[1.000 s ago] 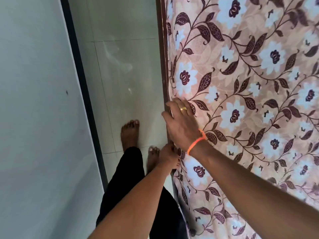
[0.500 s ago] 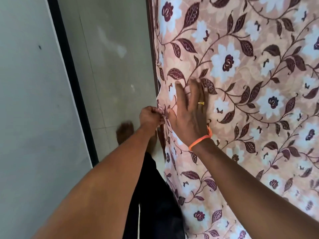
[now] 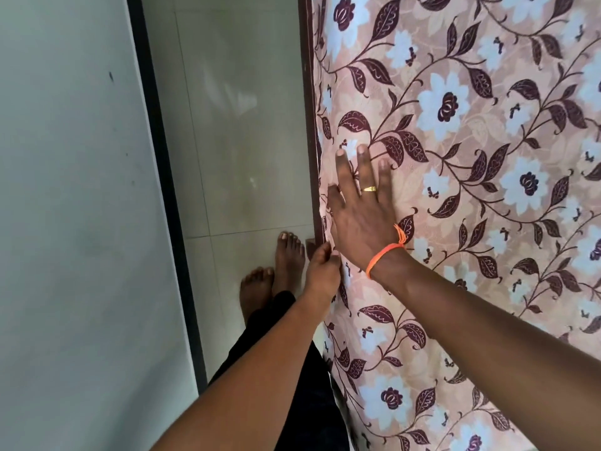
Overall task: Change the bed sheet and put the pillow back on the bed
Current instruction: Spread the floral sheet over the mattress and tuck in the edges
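Pressing flat, right hand (image 3: 361, 219) smooths floral sheet (image 3: 471, 196); left hand (image 3: 322, 271) pinches its edge.

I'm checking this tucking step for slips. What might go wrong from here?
The left hand pinches the sheet at the bed's edge; pulling too hard may wrinkle what the flat right hand smooths. Bare feet stand in the narrow gap between bed and wall, so a stubbed toe seems possible.
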`<act>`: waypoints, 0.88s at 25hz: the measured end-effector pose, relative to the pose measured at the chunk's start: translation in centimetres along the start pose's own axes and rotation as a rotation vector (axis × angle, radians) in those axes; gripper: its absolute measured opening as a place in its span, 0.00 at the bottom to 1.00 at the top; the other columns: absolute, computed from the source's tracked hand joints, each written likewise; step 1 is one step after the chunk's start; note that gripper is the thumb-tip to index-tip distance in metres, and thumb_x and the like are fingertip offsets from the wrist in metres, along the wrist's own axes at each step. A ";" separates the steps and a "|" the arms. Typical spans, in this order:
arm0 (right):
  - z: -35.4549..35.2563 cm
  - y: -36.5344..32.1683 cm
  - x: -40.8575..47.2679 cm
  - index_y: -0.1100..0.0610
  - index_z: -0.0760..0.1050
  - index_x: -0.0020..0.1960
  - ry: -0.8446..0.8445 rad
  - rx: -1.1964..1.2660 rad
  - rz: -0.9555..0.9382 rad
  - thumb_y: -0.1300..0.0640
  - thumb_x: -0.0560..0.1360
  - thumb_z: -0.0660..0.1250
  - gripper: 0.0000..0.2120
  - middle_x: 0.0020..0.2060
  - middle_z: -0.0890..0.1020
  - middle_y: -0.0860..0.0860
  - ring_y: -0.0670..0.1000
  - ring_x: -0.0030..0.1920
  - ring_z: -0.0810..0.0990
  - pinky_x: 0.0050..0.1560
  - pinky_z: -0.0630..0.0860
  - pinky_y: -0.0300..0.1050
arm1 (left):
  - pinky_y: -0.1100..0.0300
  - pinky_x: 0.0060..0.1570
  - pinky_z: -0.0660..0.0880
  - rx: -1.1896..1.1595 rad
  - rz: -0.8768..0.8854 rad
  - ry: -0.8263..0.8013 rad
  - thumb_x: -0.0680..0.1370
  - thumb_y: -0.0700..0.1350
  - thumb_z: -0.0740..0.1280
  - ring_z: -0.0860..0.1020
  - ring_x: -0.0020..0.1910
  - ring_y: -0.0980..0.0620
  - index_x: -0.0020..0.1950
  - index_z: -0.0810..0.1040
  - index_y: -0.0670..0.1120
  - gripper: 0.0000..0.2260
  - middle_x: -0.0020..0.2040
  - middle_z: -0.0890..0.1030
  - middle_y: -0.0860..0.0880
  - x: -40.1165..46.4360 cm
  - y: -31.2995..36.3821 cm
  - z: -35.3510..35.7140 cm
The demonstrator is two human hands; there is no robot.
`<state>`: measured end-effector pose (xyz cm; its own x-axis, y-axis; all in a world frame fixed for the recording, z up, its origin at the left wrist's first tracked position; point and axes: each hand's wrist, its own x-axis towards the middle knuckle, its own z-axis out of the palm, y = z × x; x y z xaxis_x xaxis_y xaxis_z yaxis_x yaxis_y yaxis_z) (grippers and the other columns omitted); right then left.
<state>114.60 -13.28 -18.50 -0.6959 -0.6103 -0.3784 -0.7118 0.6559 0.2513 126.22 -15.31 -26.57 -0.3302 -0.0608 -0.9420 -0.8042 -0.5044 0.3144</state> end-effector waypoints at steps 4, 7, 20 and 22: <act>0.2 -0.4 -0.9 0.61 0.76 0.61 -0.095 -0.105 -0.160 0.58 0.74 0.59 0.18 0.74 0.60 0.63 0.64 0.77 0.47 0.66 0.40 0.80 | 0.47 0.63 0.73 0.479 0.197 0.014 0.76 0.51 0.57 0.78 0.57 0.43 0.62 0.78 0.45 0.20 0.56 0.81 0.41 0.3 -0.3 -0.3; 0.4 -0.9 -2.2 0.61 0.75 0.62 -0.079 -0.055 -0.192 0.57 0.74 0.62 0.18 0.75 0.60 0.64 0.64 0.77 0.50 0.66 0.42 0.80 | 0.45 0.68 0.67 0.749 0.333 0.198 0.79 0.49 0.54 0.75 0.59 0.37 0.56 0.79 0.39 0.19 0.55 0.79 0.36 0.1 0.1 -2.8; 1.0 -4.5 -13.2 0.59 0.67 0.70 0.134 0.508 0.359 0.58 0.71 0.66 0.28 0.69 0.65 0.61 0.62 0.71 0.63 0.72 0.60 0.63 | 0.52 0.58 0.78 0.737 -0.187 0.034 0.75 0.39 0.64 0.80 0.59 0.41 0.70 0.74 0.47 0.23 0.64 0.79 0.42 -6.6 -10.8 -4.1; 2.1 -5.8 -13.7 0.60 0.75 0.63 0.099 0.418 0.043 0.65 0.69 0.64 0.23 0.65 0.71 0.61 0.62 0.70 0.66 0.75 0.53 0.63 | 0.48 0.49 0.82 0.624 -0.224 -0.035 0.71 0.44 0.65 0.83 0.54 0.41 0.72 0.70 0.50 0.28 0.61 0.80 0.41 -6.6 -13.8 -4.4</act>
<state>128.41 -7.79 -16.61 -0.7443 -0.6049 -0.2830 -0.5966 0.7927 -0.1254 141.67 -11.72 -25.20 -0.1293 0.0204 -0.9914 -0.9871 0.0927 0.1306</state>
